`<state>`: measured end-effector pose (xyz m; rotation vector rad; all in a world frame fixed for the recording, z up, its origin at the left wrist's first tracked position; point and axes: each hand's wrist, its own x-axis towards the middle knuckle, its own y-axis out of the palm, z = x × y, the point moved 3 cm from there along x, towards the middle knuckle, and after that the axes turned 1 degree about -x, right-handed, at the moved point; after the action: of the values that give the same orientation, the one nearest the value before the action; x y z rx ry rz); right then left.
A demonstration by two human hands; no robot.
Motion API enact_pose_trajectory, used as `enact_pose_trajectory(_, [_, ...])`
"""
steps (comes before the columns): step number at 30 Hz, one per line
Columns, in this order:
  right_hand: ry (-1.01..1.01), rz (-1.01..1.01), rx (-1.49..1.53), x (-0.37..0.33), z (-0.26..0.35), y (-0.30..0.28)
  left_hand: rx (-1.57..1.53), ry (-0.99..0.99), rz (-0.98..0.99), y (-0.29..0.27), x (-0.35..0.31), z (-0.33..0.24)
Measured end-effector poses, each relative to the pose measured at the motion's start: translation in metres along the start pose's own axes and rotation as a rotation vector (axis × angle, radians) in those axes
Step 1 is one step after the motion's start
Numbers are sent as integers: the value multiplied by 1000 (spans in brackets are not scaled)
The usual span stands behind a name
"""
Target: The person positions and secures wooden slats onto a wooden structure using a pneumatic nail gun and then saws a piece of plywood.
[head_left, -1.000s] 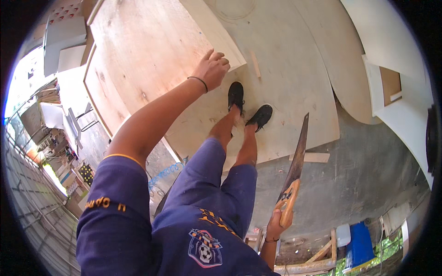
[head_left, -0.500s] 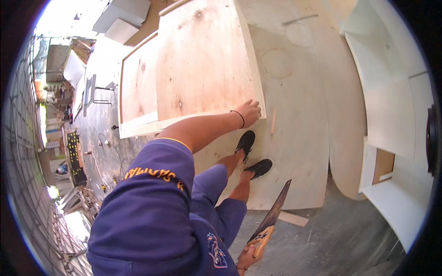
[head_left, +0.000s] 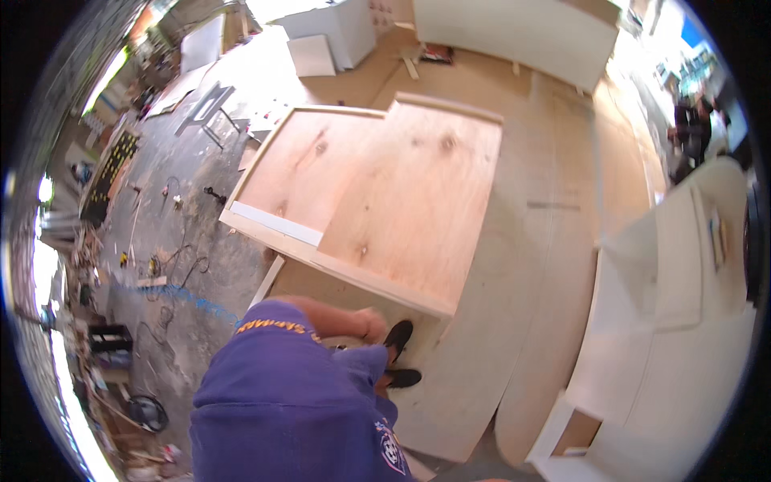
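Observation:
My left hand (head_left: 369, 325), blurred, is drawn in beside my legs, just short of the near edge of a wooden panel piece (head_left: 418, 185). It does not touch that piece, and its fingers are too smeared to read. The piece is pale plywood in a stepped shape, with narrow strips along its edges and a few dark knots. It lies on large pale sheets (head_left: 530, 265) at my feet. My right hand is out of view, and no saw shows.
White cabinets (head_left: 675, 321) stand along the right side. A long white box-like unit (head_left: 514, 40) is at the far end. To the left, a small metal stand (head_left: 207, 112), cables and scraps are on the grey floor (head_left: 173, 233). Two or more people (head_left: 695, 132) are at the far right.
My left hand has come off the panel piece's corner and back toward my body. The right hand with the handsaw has left the view. The view has swung, showing more of the far area.

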<state>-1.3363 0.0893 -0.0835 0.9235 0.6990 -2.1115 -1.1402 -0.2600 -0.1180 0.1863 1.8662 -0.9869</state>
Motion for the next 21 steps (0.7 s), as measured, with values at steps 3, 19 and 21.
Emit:
enact_pose_trajectory(3, [-46, 74, -132, 27, 55, 7, -316, -190, 32, 12, -84, 3])
enact_pose_trajectory(19, [-130, 391, -800, 96, 217, -65, -1302, -133, -696, -10, -214, -97])
enact_pose_trajectory(21, [-122, 428, -884, 108, 225, -85, -1680, 154, -819, -46, -249, -144])
